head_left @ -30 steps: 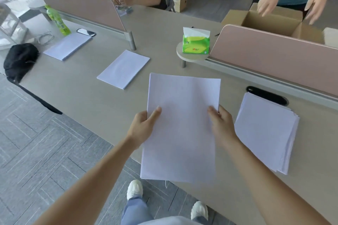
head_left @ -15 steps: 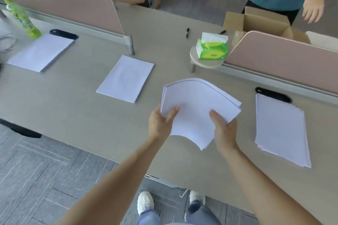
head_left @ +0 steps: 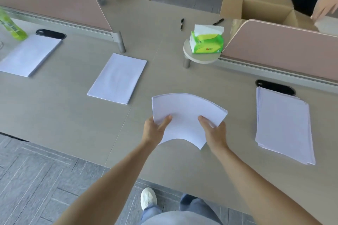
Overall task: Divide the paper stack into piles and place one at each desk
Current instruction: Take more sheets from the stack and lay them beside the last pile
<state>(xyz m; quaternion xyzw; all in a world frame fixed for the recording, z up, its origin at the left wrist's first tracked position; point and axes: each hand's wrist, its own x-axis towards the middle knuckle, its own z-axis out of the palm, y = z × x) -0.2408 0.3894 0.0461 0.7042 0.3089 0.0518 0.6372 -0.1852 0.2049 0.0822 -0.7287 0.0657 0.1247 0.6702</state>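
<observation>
Finding: your left hand (head_left: 155, 129) and right hand (head_left: 214, 131) are apart, each pinching one side of the held bundle (head_left: 186, 113), thumb on top. The fingers beneath are hidden. The bundle bows upward over the desk (head_left: 73, 124), on your side of the tissue box (head_left: 206, 44). Whether any edge touches the surface cannot be told.

Assessment: this appears to be the set-down of one pile.

Recommended handling:
- Ease your hands outward so the bow flattens before the paper lands. A bent sheaf is likely to spring and fan.
- Lower the edge nearer the tissue box first, then lay the rest toward you.
- Lift both thumbs together so that no side drags.
- Keep the bundle well apart from the piles on either side of it.

Count:
- Paper: one bundle in hand and three lying on the desk. The neat pile (head_left: 118, 78) is left of the tissue box and nearer you. The far pile (head_left: 29, 55) is well left of it. The loose pile (head_left: 283, 126) is right of it and nearer you. Its fanned edges suggest it is the remaining stock.
- Pens: two, the upright-lying pen (head_left: 181, 23) and the slanted pen (head_left: 218, 21), both just beyond the tissue box.
- Pink dividers: two, the left divider (head_left: 54, 3) and the right divider (head_left: 283, 45), one on each side of the tissue box.
- Cardboard box (head_left: 265, 9): one, beyond the tissue box and to its right.
- Green bottle (head_left: 12, 27): one, far left of the tissue box.
</observation>
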